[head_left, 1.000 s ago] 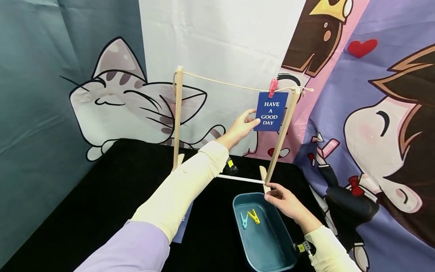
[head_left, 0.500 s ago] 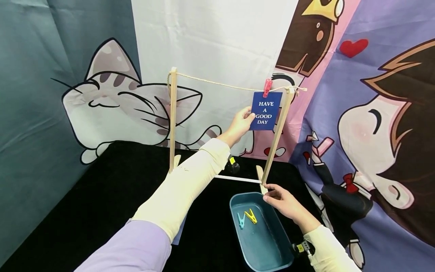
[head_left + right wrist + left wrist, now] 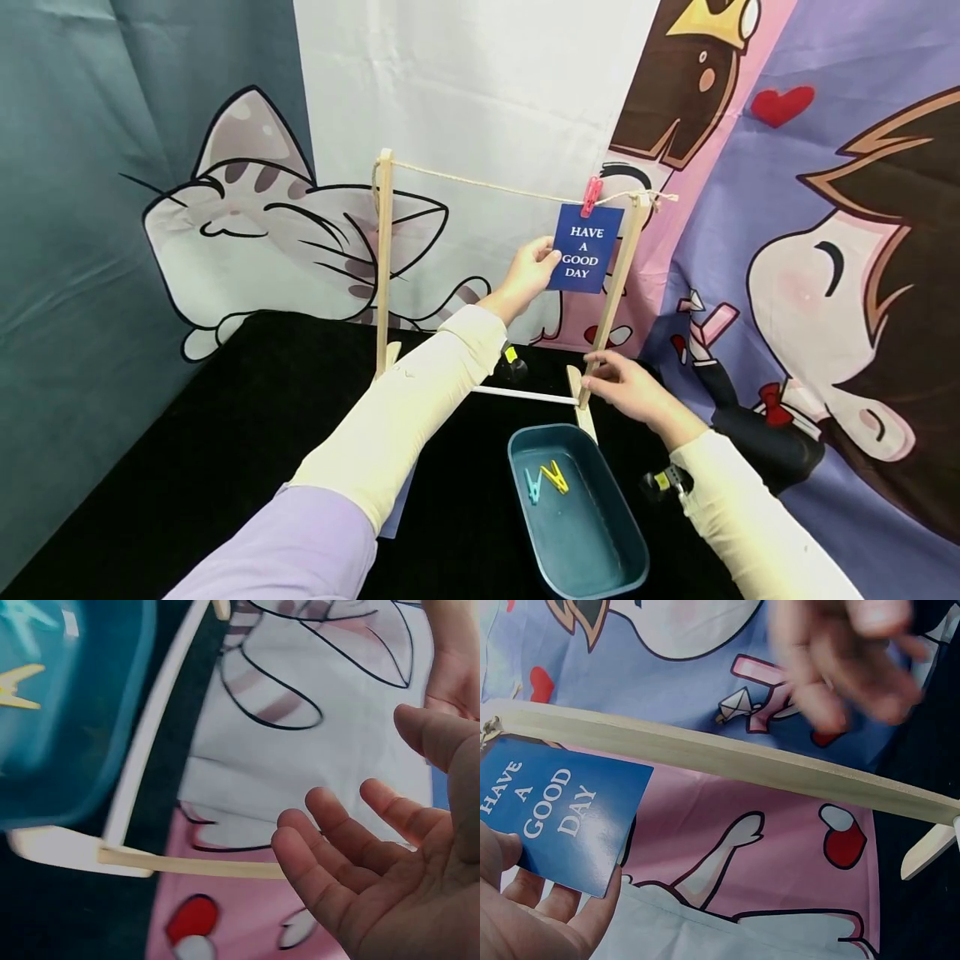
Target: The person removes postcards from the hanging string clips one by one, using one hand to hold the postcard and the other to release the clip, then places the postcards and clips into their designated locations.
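A blue card reading HAVE A GOOD DAY hangs from a string by a red clothespin, at the right end of a wooden frame. My left hand pinches the card's left edge; in the left wrist view the thumb lies on the card and the fingers behind it. My right hand hovers with relaxed fingers beside the lower part of the right post, holding nothing. In the right wrist view the right hand is spread above the post.
A teal tray sits at the front right on the black table, holding a light-blue peg and a yellow peg. A white dowel joins the frame's feet. A bluish sheet lies under my left forearm. Cartoon cloths hang behind.
My right hand has lifted from the tray's far rim at the post's foot and moved up and back beside the post. The left hand stays on the card.
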`<state>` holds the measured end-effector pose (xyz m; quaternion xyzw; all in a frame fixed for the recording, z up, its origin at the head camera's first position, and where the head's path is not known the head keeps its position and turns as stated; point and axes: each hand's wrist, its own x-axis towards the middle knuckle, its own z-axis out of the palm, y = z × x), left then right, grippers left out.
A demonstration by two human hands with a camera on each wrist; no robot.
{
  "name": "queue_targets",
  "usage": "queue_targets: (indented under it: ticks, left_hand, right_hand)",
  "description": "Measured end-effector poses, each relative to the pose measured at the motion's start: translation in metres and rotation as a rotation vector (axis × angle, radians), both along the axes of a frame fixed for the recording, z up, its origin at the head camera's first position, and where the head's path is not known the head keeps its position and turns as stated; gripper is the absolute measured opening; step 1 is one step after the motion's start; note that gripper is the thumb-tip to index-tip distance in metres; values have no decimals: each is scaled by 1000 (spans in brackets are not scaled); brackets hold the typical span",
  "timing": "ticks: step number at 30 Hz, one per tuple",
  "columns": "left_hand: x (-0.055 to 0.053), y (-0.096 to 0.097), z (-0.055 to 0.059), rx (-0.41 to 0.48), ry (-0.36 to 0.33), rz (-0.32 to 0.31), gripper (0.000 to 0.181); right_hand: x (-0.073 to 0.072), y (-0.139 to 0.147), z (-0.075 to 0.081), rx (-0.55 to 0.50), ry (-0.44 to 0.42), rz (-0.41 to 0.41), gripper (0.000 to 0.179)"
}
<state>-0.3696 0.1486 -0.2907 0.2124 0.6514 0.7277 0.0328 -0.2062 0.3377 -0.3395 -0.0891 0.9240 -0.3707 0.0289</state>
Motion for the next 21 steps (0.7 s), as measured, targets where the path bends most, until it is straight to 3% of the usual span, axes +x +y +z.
queue_targets:
  ticks: [9, 14, 21]
  left_hand:
    - [2, -4, 0, 13, 1, 13, 26]
    - [2, -6, 2, -23, 11, 17, 28]
    - [7, -10, 6, -33, 17, 4, 28]
  right_hand:
    - [-47, -17, 84, 28, 55, -36, 48]
    - [-60, -30, 129, -24, 104, -79, 48]
    - [-74, -45, 174, -108, 279, -174, 42]
